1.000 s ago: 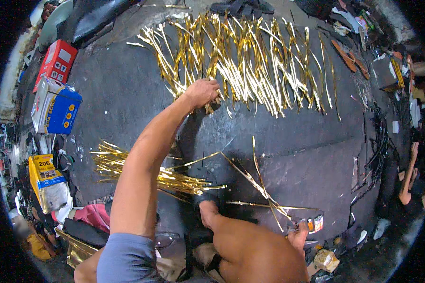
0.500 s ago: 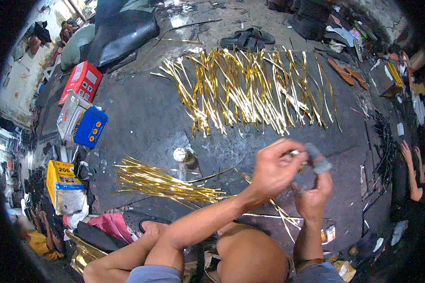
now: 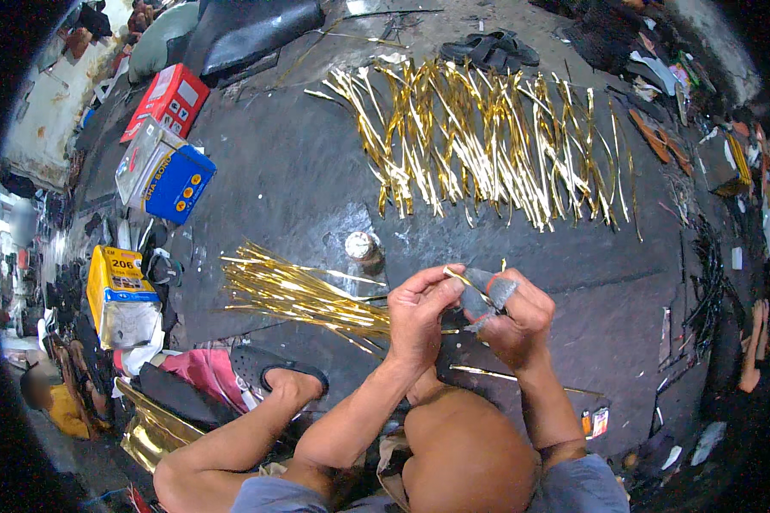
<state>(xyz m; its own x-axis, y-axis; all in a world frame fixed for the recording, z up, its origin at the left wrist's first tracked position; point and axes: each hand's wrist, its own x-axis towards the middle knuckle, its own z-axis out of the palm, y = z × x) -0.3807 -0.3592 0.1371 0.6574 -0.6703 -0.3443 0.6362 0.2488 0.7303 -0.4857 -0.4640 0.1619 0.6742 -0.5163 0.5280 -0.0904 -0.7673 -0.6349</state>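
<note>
In front of me, both my hands come close together over the dark floor mat. My left hand is closed, its thumb and fingertips pinching the end of a narrow gold strip. Grey cloth wraps fingers of my right hand, which is closed around the same strip. Left of my hands lies a loose bundle of gold strips, partly hidden behind my left hand. Farther off, many gold and whitish strips are spread side by side. A single strip lies near my right forearm.
A pale-topped can stands beyond the bundle. Along the left are a red box, a blue-and-white tin and a yellow tin. Dark sandals lie at the back. A person in yellow sits at far left.
My left hand has moved left and down, and its blurred motion has stopped. A strip now shows clearly between my hands. The whole view has shifted slightly.
</note>
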